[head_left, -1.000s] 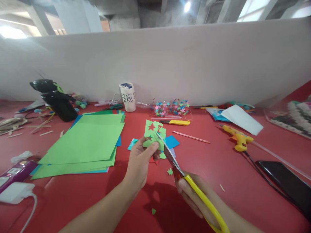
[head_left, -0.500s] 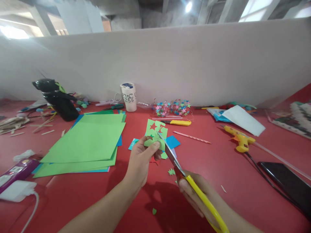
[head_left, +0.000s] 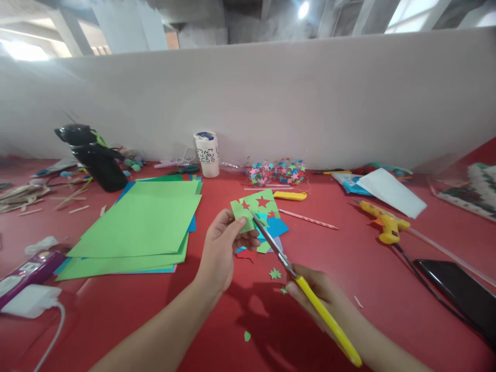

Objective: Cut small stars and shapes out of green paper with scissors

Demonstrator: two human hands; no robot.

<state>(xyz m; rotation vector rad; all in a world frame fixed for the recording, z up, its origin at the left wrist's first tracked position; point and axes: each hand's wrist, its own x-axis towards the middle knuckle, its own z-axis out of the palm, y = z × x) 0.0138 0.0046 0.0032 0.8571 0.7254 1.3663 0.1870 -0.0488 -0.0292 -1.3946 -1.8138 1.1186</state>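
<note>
Between its thumb and fingers, my left hand (head_left: 222, 248) pinches a green sheet of paper (head_left: 243, 223) with star-shaped holes in it. My right hand (head_left: 315, 294) grips yellow-handled scissors (head_left: 321, 310), whose blades reach up and left to the paper's edge and a small green piece there. The blades look closed or nearly so. Under the paper lie blue paper scraps (head_left: 278, 227) and a red scrap (head_left: 247, 254). Small green paper stars (head_left: 275, 273) and a green snippet (head_left: 247, 336) rest on the red table near my hands.
Stacked green sheets (head_left: 143, 217) lie to the left, with a black bottle (head_left: 96, 160) behind. A white cup (head_left: 207, 155), star-covered clear balls (head_left: 290, 171), a yellow cutter (head_left: 290, 196) and a pencil (head_left: 310, 219) are farther back. A glue gun (head_left: 385, 222) and a phone (head_left: 457, 287) lie right.
My left hand has turned the green paper, so its cut-out stars now lie to the upper right. The scissor blades have closed further, and their handles have drawn together.
</note>
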